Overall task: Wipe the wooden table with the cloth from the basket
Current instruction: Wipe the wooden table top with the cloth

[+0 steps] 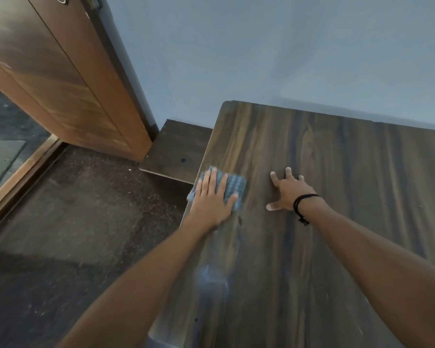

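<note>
The wooden table (342, 187) is a dark slab with long streaky brown-and-black grain, a smooth, faintly glossy top and a rounded far-left corner. The cloth (234, 187) is a small blue-grey square with a ribbed, checked weave. It lies flat at the table's left edge, its near-left corner reaching the rim. The left hand (212, 199) presses down on it with straight fingers, its grip apart and not clamped round the fabric. The right hand (290, 190) holds nothing, its grip splayed with the fingertips planted on bare wood just beside the cloth; a black cord bracelet (302, 205) circles its wrist. A broad run of tabletop lies to the right and nearer. Left of the edge is a dark speckled floor (73, 212), a low dark board (178, 146) and a warm-brown wooden door (60, 79). The table's far edge meets a matt blue-grey wall (261, 46).
</note>
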Motion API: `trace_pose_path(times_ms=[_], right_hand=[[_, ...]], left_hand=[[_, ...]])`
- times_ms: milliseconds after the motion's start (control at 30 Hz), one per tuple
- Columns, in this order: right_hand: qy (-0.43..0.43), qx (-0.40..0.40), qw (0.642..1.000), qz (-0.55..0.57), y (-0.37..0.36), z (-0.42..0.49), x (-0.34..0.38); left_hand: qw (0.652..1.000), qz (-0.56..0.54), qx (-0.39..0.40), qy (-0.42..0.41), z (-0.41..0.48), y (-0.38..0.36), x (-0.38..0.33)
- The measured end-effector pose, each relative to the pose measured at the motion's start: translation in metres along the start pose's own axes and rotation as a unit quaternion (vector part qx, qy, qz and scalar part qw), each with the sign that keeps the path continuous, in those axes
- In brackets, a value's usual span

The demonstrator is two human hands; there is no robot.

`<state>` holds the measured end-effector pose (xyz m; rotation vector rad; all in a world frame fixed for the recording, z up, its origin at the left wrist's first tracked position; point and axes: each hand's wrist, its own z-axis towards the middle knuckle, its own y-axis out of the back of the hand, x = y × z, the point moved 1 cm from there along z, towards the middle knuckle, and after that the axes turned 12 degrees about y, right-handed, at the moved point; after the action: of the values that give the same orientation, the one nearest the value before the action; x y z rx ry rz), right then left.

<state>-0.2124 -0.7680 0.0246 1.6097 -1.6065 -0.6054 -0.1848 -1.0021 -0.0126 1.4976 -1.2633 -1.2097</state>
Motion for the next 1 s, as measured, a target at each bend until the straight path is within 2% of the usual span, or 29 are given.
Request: trace_pose_path(times_ms=[100, 167, 300, 400, 500, 600, 767, 833, 933, 1000], right_hand=[[0.000, -0.015, 1.000, -0.015, 0.002, 0.000, 0.001], [0.000, -0.026, 1.000, -0.017, -0.001, -0.003, 0.000], [-0.001, -0.044, 0.999, -0.007, -0.010, -0.010, 0.003], [-0.008, -0.048, 0.999, -0.013, -0.016, -0.015, 0.007], [-0.011, -0.047, 0.999, -0.024, -0.017, -0.016, 0.009], [-0.006, -0.048, 0.998, -0.048, -0.016, -0.016, 0.013], [-0.009, -0.014, 0.997, -0.071, -0.008, -0.015, 0.009], [-0.011, -0.001, 0.998, -0.069, -0.007, -0.019, 0.008], [0.002, -0.014, 0.998, -0.064, -0.014, -0.020, 0.009], [0.006, -0.023, 0.998, -0.064, -0.015, -0.019, 0.007]], left_hand=[[0.999, -0.001, 0.044, 0.017, 0.055, 0.009, -0.022], [0.999, -0.001, 0.039, 0.008, 0.043, 0.001, -0.028], [0.996, -0.027, -0.009, -0.085, -0.075, -0.031, -0.010], [0.994, 0.003, 0.015, -0.110, -0.138, -0.050, 0.010], [0.995, 0.022, 0.026, -0.093, -0.115, -0.045, 0.002], [0.998, 0.004, 0.020, -0.063, -0.048, -0.025, -0.030], [0.998, -0.012, 0.059, -0.013, 0.052, 0.008, -0.070], [0.998, -0.009, 0.047, -0.028, 0.040, 0.003, -0.068], [0.997, -0.011, -0.006, -0.075, -0.026, -0.021, -0.042], [0.996, -0.006, -0.012, -0.091, -0.054, -0.030, -0.027]])
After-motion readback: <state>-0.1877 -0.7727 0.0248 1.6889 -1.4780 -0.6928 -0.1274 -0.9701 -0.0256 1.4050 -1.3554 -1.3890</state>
